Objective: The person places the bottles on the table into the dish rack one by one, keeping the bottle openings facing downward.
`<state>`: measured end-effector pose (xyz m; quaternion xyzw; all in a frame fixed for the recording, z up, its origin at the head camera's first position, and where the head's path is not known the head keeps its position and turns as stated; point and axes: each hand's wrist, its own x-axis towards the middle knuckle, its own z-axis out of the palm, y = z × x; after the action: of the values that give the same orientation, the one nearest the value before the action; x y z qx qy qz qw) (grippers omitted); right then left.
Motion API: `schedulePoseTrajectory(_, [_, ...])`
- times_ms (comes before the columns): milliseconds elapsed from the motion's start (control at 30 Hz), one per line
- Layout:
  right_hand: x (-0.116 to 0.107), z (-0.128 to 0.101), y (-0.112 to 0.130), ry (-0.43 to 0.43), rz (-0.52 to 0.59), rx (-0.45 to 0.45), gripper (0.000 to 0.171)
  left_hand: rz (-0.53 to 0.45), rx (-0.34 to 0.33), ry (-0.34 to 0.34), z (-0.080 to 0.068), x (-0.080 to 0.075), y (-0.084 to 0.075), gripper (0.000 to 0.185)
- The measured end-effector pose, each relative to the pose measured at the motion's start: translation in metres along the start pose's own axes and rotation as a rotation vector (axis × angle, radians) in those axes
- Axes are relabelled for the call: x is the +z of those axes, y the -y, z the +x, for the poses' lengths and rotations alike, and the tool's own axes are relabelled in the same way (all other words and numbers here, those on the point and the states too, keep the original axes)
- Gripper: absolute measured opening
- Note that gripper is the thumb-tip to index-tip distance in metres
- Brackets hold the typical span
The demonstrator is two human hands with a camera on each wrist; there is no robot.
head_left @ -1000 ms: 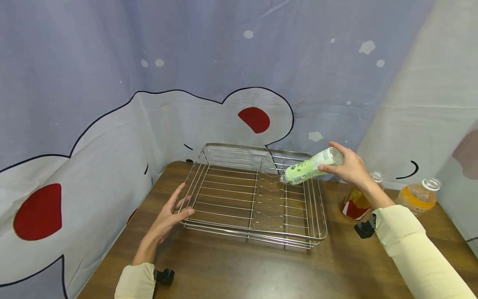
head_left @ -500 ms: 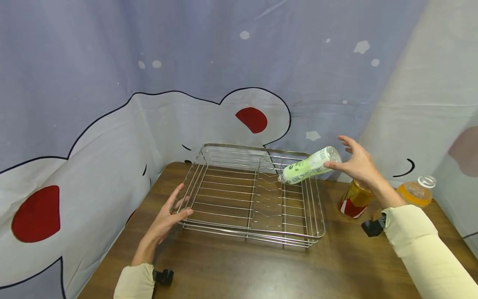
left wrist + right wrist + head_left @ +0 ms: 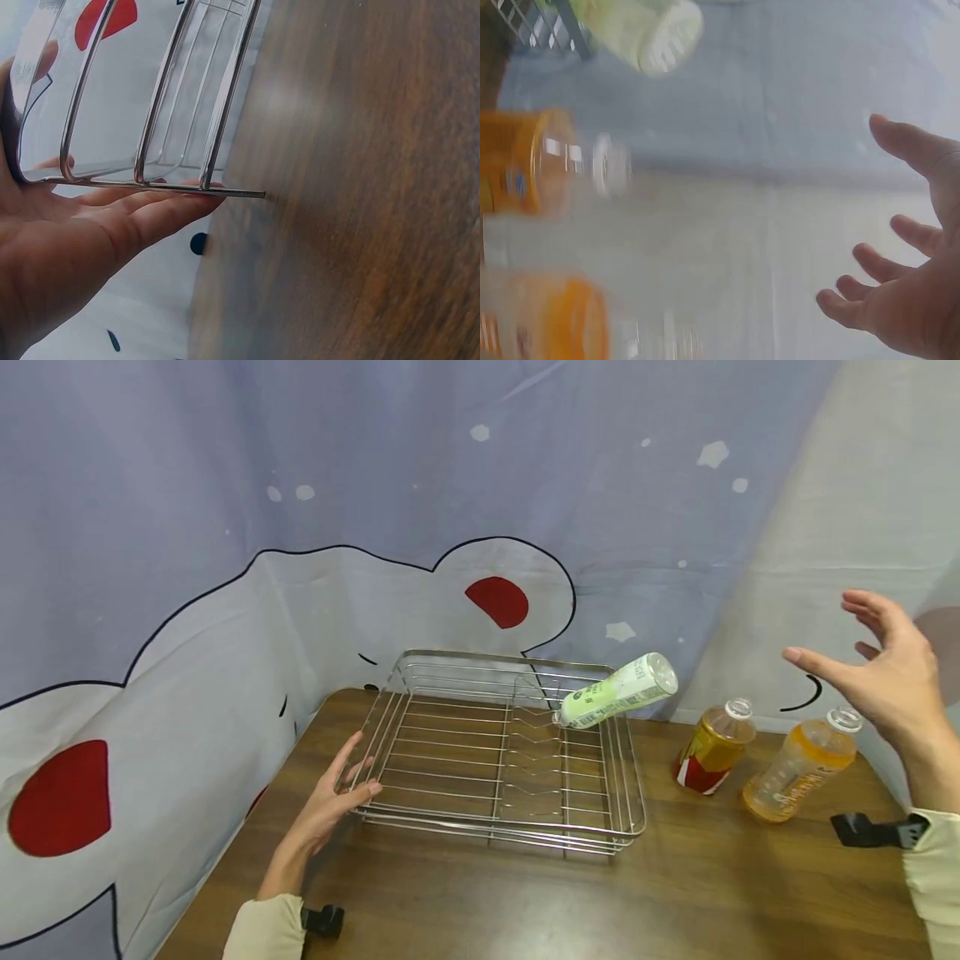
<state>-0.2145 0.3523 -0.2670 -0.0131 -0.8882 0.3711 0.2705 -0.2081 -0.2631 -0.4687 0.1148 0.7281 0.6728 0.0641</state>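
Note:
My left hand (image 3: 330, 800) rests on the near left corner of the wire dish rack (image 3: 480, 818). In the left wrist view its fairly straight fingers (image 3: 161, 214) lie along the outside of the wires, and the thumb reaches past the rim. A green and white bottle (image 3: 618, 692) leans neck down in the rack's right part, its base above the right rim. My right hand (image 3: 896, 668) is raised at the far right, fingers spread and nothing in it. Below and left of it stand a bottle with a yellow and red label (image 3: 712, 747) and an orange-tinted clear bottle (image 3: 801, 767), both uncapped.
All of this stands on a brown wooden table (image 3: 480, 910). A printed curtain (image 3: 420, 485) hangs close behind the rack and bottles and along the left side. Raised wire dividers (image 3: 534, 752) run through the rack's right half.
My right hand has let go of the green and white bottle and moved right, past the two standing bottles. The bottle stays leaning in the rack. My left hand keeps its place.

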Motion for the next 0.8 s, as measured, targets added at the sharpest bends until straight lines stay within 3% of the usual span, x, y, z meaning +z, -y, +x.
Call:
schedulePoseTrajectory(167, [-0.018,-0.009,-0.034,-0.223,0.053,0.051,0.081,-0.003,0.002,0.007,-0.002,-0.002,0.0,0.087])
schedulePoseTrajectory(333, [-0.025,-0.021,-0.11,-0.251,0.081,0.214,0.084,-0.009,-0.018,0.001,-0.003,-0.001,0.0,0.088])
schedulePoseTrajectory(467, [-0.02,-0.046,-0.165,-0.195,0.18,0.271,0.089,-0.007,-0.03,-0.005,-0.003,-0.001,0.0,0.089])
schedulePoseTrajectory(533, [-0.016,-0.062,-0.179,-0.161,0.235,0.287,0.092,-0.005,-0.032,-0.004,-0.003,-0.001,-0.001,0.089])
schedulePoseTrajectory(700, [-0.006,-0.099,-0.187,0.026,0.324,0.323,0.097,0.003,-0.034,0.003,-0.002,0.0,-0.001,0.088])
schedulePoseTrajectory(800, [0.0,-0.108,-0.185,0.153,0.299,0.366,0.1,0.002,-0.035,0.003,-0.002,0.001,-0.001,0.088])
